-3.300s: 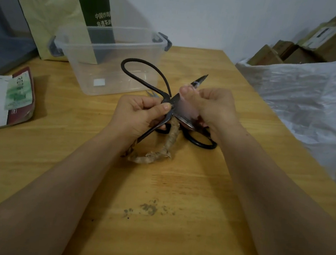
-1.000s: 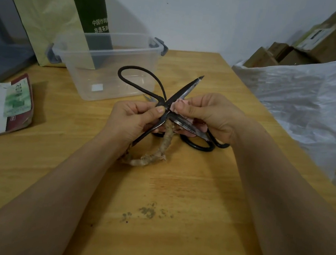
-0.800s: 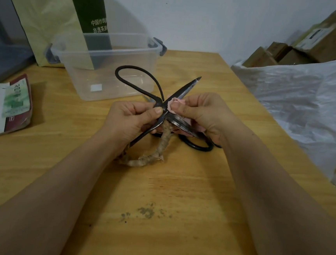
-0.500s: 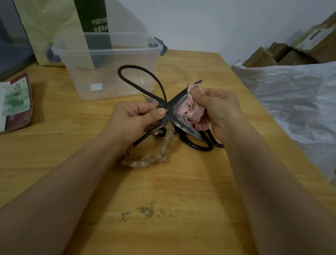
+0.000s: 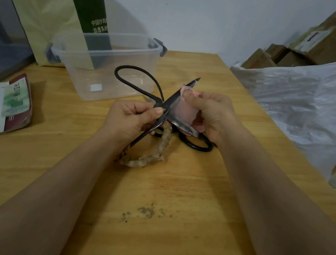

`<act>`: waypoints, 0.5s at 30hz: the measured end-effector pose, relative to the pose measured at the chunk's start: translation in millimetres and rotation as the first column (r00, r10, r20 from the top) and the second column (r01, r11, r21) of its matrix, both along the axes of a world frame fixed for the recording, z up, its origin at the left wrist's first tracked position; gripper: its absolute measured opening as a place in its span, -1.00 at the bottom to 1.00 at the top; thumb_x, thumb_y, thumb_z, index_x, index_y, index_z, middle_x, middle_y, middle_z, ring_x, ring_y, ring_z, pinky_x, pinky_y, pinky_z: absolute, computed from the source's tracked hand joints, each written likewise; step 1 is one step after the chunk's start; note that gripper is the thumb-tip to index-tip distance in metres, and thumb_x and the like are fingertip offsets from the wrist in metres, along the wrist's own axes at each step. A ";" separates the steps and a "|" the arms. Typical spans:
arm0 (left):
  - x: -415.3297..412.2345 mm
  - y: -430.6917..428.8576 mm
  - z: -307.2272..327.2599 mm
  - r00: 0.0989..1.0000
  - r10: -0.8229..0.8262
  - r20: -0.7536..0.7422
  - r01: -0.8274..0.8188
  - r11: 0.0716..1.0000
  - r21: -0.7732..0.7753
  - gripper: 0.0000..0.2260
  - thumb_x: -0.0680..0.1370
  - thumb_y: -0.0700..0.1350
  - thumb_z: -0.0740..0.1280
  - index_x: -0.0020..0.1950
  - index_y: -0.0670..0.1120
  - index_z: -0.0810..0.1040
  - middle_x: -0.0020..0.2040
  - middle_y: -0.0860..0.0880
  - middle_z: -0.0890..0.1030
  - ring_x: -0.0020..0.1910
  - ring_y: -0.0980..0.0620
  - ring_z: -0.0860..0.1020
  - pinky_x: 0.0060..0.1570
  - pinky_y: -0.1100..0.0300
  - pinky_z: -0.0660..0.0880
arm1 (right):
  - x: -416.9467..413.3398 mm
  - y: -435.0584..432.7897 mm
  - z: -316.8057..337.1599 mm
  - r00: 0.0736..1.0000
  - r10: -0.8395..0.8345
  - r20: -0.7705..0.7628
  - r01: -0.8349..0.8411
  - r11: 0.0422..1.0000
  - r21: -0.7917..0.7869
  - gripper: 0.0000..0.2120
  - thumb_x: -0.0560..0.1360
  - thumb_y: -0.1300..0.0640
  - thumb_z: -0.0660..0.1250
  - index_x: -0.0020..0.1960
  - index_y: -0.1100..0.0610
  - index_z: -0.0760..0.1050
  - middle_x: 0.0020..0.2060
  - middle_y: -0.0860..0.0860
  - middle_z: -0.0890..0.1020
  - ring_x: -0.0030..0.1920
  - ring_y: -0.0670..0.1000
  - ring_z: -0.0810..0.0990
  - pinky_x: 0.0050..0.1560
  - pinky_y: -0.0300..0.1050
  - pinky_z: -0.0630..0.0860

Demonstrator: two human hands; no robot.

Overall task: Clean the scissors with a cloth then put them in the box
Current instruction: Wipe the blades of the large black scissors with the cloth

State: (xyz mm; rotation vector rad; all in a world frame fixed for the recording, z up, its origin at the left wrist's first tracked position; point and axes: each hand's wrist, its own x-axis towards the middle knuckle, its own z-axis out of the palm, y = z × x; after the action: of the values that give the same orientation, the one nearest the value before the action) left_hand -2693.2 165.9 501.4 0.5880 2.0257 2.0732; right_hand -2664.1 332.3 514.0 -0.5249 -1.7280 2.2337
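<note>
Black iron scissors (image 5: 138, 80) with large loop handles are spread open above the wooden table (image 5: 176, 209). My left hand (image 5: 131, 118) grips them at the pivot, thumb on top. My right hand (image 5: 215, 113) pinches a pink cloth (image 5: 185, 110) against the blade that points up and away, near its tip. The other blade runs under the cloth towards my right wrist. A clear plastic box (image 5: 107, 65) stands open just behind the scissors.
A second pair of scissors, one handle wrapped in tan cloth (image 5: 161, 147), lies on the table under my hands. A booklet (image 5: 8, 103) lies at the left edge. A paper bag (image 5: 51, 15) stands behind the box. A white plastic sack (image 5: 307, 103) sits to the right.
My right hand has slid the pink cloth from the pivot out along the upward blade towards its tip. My left hand has kept its grip at the pivot.
</note>
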 end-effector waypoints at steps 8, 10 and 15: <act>1.3 1.1 -0.4 1.000 -0.010 0.028 0.010 1.000 0.001 -0.92 0.49 -0.28 0.35 -0.17 -0.19 0.65 -0.35 -0.04 0.66 -0.41 0.12 0.55 -0.44 0.32 0.49 | -0.4 6.6 -2.7 1.000 0.021 -0.020 -0.021 1.000 -0.001 -0.83 0.40 0.20 0.47 -0.06 0.25 0.58 -0.37 0.11 0.66 -0.40 0.04 0.62 -0.38 -0.13 0.52; 3.1 1.2 0.2 0.999 -0.023 0.026 0.023 1.000 -0.012 -0.92 0.49 -0.28 0.35 -0.16 -0.20 0.65 -0.34 -0.06 0.66 -0.40 0.12 0.55 -0.42 0.32 0.50 | -2.2 9.7 0.2 0.999 -0.035 -0.026 0.034 0.998 -0.045 -0.77 0.38 0.19 0.49 -0.02 0.26 0.58 -0.38 0.10 0.67 -0.40 0.05 0.64 -0.30 -0.07 0.57; 4.5 3.3 0.1 1.000 -0.001 0.029 0.002 1.000 -0.020 -0.92 0.48 -0.29 0.36 -0.18 -0.20 0.65 -0.33 -0.12 0.64 -0.39 0.08 0.54 -0.43 0.32 0.50 | -3.8 14.2 -3.2 0.998 -0.061 -0.032 0.059 0.996 -0.065 -0.82 0.39 0.17 0.48 -0.08 0.25 0.57 -0.38 0.08 0.67 -0.39 0.03 0.66 -0.39 -0.15 0.54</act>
State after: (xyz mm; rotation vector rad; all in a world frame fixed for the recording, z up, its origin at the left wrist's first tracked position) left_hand -2688.7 169.1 501.5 0.5533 2.0274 2.0456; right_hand -2668.0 346.4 510.8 -0.5429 -1.6080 2.2491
